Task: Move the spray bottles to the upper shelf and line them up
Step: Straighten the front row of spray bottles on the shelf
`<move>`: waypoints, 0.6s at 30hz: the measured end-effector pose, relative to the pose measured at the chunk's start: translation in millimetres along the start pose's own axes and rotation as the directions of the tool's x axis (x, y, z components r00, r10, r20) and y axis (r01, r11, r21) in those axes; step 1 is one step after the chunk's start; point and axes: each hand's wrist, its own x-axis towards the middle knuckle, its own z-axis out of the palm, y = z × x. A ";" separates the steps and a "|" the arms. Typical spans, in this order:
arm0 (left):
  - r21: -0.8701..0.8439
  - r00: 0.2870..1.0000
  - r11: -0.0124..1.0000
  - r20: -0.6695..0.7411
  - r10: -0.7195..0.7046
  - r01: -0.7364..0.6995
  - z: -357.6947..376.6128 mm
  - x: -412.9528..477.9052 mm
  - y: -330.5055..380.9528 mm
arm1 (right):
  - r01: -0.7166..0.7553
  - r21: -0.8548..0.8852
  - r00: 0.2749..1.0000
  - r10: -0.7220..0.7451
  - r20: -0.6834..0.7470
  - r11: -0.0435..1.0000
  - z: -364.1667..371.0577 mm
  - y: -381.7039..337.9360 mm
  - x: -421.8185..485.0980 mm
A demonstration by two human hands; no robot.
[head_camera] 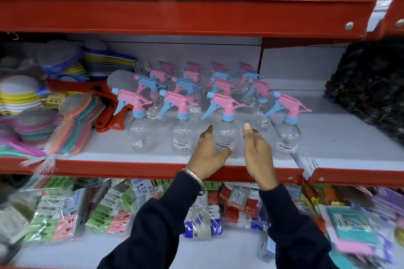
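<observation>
Open grip on both hands, left hand [209, 153] and right hand [258, 150] flanking front spray bottle [226, 131], neighbouring bottles [183, 133] close beside.

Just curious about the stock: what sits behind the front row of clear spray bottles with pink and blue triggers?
Behind the front row of clear plastic spray bottles stand more rows of similar bottles, pink or blue triggers showing. Their bodies are mostly covered, so I can't count them exactly.

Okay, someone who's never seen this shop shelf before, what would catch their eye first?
First, the spray bottles: clear bodies with pink and blue trigger heads, standing in rows on the middle shelf. Next, the left hand and right hand, both open, flanking the third bottle in the front row. Then the bright red shelf edge overhead.
</observation>
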 end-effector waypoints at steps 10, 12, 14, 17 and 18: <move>-0.195 0.992 0.977 0.073 0.107 -0.091 76.8 4.6 52.4 | 0.032 -0.112 0.911 -0.075 -0.405 0.993 -73.6 23.5 6.0; -0.182 0.959 0.982 0.283 -0.004 0.058 81.9 19.9 62.4 | -0.083 -0.109 0.939 0.041 -0.340 0.991 -85.0 29.5 12.0; -0.189 0.922 0.977 0.386 -0.022 0.103 83.5 28.5 72.0 | -0.150 -0.074 0.953 0.124 -0.277 0.986 -90.8 32.8 13.7; -0.206 0.900 0.968 0.433 -0.038 0.140 84.2 32.1 77.2 | -0.132 -0.050 0.961 0.115 -0.250 0.990 -93.6 34.7 15.2; -0.203 0.904 0.968 0.424 -0.047 0.145 83.9 31.3 75.9 | -0.119 -0.042 0.964 0.105 -0.246 0.992 -94.4 35.3 16.2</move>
